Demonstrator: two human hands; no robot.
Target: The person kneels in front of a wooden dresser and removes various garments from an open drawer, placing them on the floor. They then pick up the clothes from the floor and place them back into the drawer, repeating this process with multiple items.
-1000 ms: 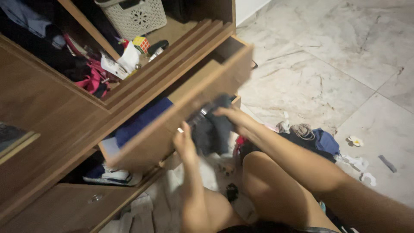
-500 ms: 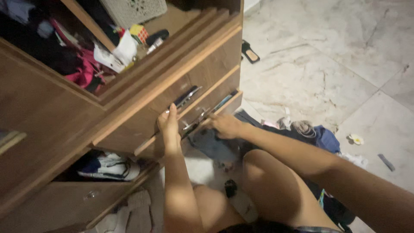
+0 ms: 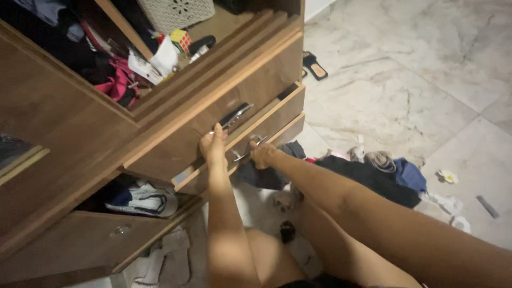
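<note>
Brown wood drawers (image 3: 261,85), white-grey marbled floor (image 3: 405,80), prob. navy clothes (image 3: 408,173).

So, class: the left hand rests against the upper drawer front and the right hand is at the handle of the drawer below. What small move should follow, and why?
Probably pull the lower drawer further out by its handle: the right hand sits there, and the drawer is only slightly open.

A white perforated basket (image 3: 178,12) and a colourful puzzle cube (image 3: 181,38) are seen on the upper shelf (image 3: 224,24), beside pink fabric (image 3: 120,85). Dark clothes (image 3: 373,178) are heaped on the marble floor (image 3: 426,69). A sandal (image 3: 314,65) lies near the wardrobe; a white shoe (image 3: 141,198) sits in the bottom compartment.
</note>
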